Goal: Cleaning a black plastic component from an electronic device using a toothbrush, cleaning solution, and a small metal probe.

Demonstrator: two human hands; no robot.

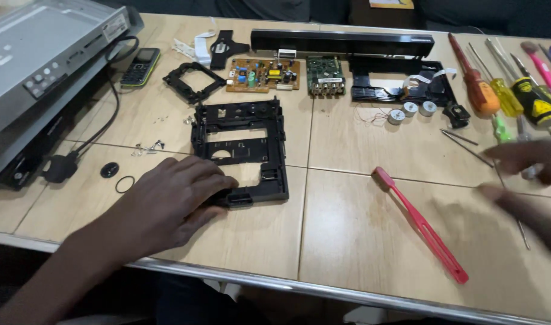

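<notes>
Black plastic frame (242, 150) lies flat mid-table, its near corner pinned under the left hand (170, 201), fingers spread open. The blurred right hand (525, 165) hovers half-open by the screwdrivers (504, 96). Loose screws (148, 146) nearby could scatter if the frame slides.

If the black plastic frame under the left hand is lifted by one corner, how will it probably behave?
The black plastic frame looks thin with large cut-out openings, so it is probably light and may flex slightly. Its narrow ribs could crack if twisted. It lies flat on the table, so rolling seems unlikely; the left hand rests on its near-left corner.
</notes>
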